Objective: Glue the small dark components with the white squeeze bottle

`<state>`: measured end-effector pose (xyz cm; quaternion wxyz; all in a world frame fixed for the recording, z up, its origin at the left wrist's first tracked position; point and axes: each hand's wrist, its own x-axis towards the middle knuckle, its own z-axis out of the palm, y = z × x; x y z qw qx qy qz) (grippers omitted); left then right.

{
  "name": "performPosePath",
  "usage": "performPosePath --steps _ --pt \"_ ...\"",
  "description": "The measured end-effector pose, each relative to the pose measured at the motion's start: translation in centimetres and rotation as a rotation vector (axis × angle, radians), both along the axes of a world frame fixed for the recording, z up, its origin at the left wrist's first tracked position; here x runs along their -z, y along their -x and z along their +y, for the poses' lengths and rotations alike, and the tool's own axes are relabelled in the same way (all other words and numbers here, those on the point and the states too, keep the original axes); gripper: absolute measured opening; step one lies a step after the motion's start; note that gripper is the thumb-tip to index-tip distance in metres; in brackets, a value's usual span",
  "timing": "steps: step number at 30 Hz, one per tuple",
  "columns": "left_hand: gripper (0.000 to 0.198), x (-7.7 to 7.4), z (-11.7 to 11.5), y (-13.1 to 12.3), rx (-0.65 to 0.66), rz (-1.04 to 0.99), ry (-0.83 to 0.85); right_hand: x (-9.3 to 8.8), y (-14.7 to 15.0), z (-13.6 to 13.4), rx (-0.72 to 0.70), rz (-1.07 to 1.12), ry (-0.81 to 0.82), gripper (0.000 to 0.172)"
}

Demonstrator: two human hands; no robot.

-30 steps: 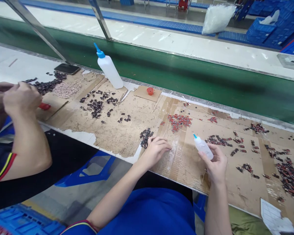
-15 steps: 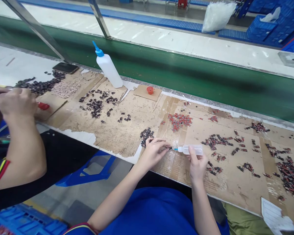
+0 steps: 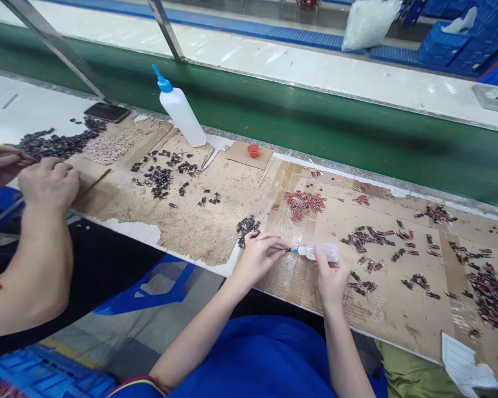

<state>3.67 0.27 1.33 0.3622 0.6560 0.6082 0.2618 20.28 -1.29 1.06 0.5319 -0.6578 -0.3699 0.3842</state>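
My left hand [image 3: 260, 255] rests on the cardboard-covered bench and pinches a tiny dark part [image 3: 283, 250] between its fingertips. My right hand [image 3: 331, 278] grips a small clear squeeze bottle [image 3: 320, 252] laid sideways, its blue tip touching that part. A little heap of dark parts [image 3: 247, 226] lies just beyond my left hand. A cluster of red parts [image 3: 304, 203] sits farther back, between the two hands.
A large white bottle with a blue nozzle [image 3: 179, 109] stands by the green conveyor belt [image 3: 315, 127]. A small red cap [image 3: 253, 150] sits on a cardboard scrap. Red-and-black parts [image 3: 492, 296] are scattered at right. A co-worker's hands [image 3: 45, 182] work at left beside a phone [image 3: 107, 112].
My right hand tipped the small bottle from upright to sideways and brought its tip to the part in my left fingers. The co-worker's hands moved down onto the bench.
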Motion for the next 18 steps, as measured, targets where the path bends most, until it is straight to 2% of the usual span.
performPosePath --steps 18 --pt "0.01 0.44 -0.01 0.11 -0.007 -0.012 -0.034 0.36 -0.08 -0.1 0.021 0.005 0.012 0.042"
